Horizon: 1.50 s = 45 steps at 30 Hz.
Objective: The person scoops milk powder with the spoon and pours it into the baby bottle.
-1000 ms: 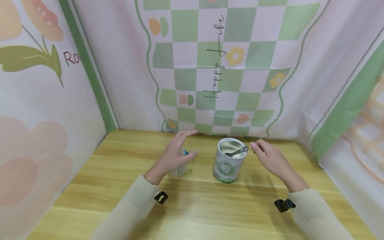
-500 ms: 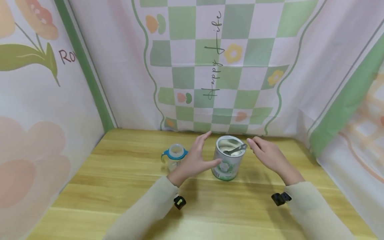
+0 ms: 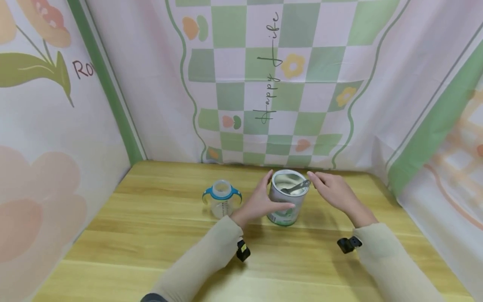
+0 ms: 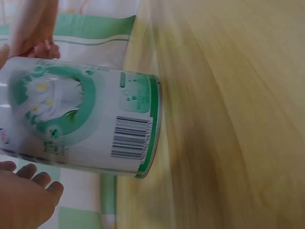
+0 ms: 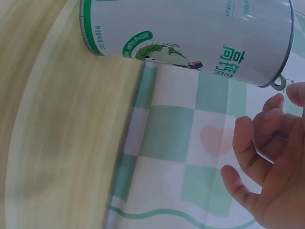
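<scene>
A white and green milk powder can (image 3: 284, 216) stands uncovered on the table, pale powder inside. Across its mouth lies a grey scoop (image 3: 296, 188), handle over the right rim. My left hand (image 3: 258, 203) spans the can's left side, thumb over the front and fingers behind; in the left wrist view those fingers (image 4: 40, 183) sit just off the can's wall. My right hand (image 3: 336, 191) is at the scoop's handle end, its fingers (image 5: 244, 143) loosely bent. In the right wrist view, fingertips come close to the handle's ring (image 5: 279, 85) without closing round it.
A baby bottle (image 3: 221, 205) without a cap, with a blue two-handled collar, stands left of the can, near my left forearm. The wooden table (image 3: 151, 235) ends at a checked green and white curtain (image 3: 260, 138) behind. Printed curtains hang at both sides.
My left hand has moved right, from in front of the bottle to around the can's left side. The bottle now shows fully. My right hand has edged closer to the scoop's handle.
</scene>
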Each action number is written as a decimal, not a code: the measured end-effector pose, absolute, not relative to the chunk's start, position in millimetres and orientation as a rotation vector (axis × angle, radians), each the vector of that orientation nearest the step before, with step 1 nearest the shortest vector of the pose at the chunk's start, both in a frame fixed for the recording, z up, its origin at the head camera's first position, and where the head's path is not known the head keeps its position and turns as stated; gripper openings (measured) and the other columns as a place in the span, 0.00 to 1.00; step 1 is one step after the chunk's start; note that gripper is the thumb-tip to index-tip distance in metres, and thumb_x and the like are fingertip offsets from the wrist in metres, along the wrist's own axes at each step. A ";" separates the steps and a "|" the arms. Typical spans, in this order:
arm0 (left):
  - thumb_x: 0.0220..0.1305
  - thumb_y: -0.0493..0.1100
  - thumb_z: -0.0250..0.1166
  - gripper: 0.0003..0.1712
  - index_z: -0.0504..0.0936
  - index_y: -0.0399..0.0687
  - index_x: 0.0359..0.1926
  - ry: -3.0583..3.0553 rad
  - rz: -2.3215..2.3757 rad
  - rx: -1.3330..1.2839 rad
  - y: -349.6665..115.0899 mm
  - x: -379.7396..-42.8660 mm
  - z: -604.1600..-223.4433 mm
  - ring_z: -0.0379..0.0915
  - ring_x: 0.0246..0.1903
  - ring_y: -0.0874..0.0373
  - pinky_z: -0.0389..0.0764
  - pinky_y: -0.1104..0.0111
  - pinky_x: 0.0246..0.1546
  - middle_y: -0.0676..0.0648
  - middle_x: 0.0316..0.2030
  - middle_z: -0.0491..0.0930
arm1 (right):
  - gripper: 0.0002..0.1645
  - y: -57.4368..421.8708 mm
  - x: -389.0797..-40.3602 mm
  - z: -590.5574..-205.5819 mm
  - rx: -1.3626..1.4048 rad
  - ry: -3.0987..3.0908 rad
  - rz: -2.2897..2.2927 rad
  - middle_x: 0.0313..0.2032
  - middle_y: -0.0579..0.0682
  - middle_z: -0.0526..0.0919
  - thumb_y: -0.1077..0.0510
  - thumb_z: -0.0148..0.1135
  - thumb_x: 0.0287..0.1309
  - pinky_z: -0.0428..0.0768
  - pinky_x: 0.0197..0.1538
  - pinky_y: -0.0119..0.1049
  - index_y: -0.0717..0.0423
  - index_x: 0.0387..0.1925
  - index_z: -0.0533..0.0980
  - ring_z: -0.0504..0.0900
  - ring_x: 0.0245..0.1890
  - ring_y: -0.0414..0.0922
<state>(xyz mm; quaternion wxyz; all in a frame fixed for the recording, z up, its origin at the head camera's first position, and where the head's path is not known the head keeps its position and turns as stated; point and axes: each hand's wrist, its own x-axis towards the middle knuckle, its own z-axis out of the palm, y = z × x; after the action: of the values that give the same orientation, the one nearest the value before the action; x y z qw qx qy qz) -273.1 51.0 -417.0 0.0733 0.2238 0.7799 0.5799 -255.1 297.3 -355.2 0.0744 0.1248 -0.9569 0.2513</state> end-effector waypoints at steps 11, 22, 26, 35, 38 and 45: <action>0.47 0.57 0.82 0.69 0.43 0.67 0.80 2.273 1.879 0.720 68.9 -287.1 -429.0 0.66 0.63 0.57 0.68 0.52 0.63 0.57 0.67 0.65 | 0.33 286.7 -258.5 -342.7 0.397 -2.929 0.700 0.14 0.46 0.60 0.33 0.45 0.74 0.62 0.23 0.38 0.51 0.19 0.66 0.58 0.14 0.44; 0.50 0.52 0.81 0.58 0.55 0.60 0.76 2.261 1.896 0.858 64.4 -290.7 -429.0 0.71 0.59 0.57 0.74 0.62 0.56 0.53 0.64 0.69 | 0.29 275.0 -255.9 -333.9 0.529 -2.857 0.671 0.13 0.43 0.61 0.41 0.52 0.74 0.64 0.23 0.36 0.49 0.17 0.65 0.60 0.14 0.42; 0.51 0.52 0.81 0.57 0.55 0.61 0.75 2.263 1.885 0.870 64.7 -289.3 -428.4 0.70 0.58 0.60 0.75 0.62 0.56 0.53 0.64 0.69 | 0.27 272.0 -254.7 -331.9 0.572 -2.778 0.586 0.13 0.42 0.62 0.44 0.54 0.74 0.63 0.22 0.36 0.47 0.17 0.66 0.60 0.13 0.41; 0.51 0.49 0.81 0.56 0.56 0.60 0.75 2.252 1.893 0.878 66.6 -286.9 -428.3 0.70 0.60 0.57 0.74 0.61 0.57 0.50 0.65 0.69 | 0.24 267.9 -251.7 -327.0 0.675 -2.587 0.366 0.13 0.38 0.62 0.51 0.58 0.73 0.63 0.20 0.34 0.45 0.17 0.67 0.59 0.12 0.37; 0.52 0.48 0.81 0.56 0.56 0.60 0.75 2.249 1.896 0.892 67.0 -288.3 -429.2 0.70 0.60 0.55 0.74 0.61 0.57 0.49 0.65 0.68 | 0.22 265.3 -251.6 -326.0 0.674 -2.607 0.333 0.14 0.39 0.65 0.52 0.59 0.72 0.64 0.20 0.35 0.46 0.19 0.70 0.61 0.13 0.37; 0.53 0.50 0.80 0.55 0.56 0.61 0.75 2.253 1.884 0.912 65.8 -288.6 -429.9 0.71 0.58 0.59 0.75 0.63 0.57 0.53 0.63 0.69 | 0.19 258.4 -253.9 -327.2 0.678 -2.650 0.259 0.15 0.41 0.66 0.53 0.60 0.71 0.65 0.20 0.36 0.48 0.21 0.72 0.63 0.14 0.38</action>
<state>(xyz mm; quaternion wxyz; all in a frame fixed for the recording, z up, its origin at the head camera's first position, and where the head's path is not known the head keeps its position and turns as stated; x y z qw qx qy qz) -288.6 65.8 -429.9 0.0332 0.2965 0.7321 0.6124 -253.9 258.4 -327.2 0.1958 0.2420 -0.9458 0.0925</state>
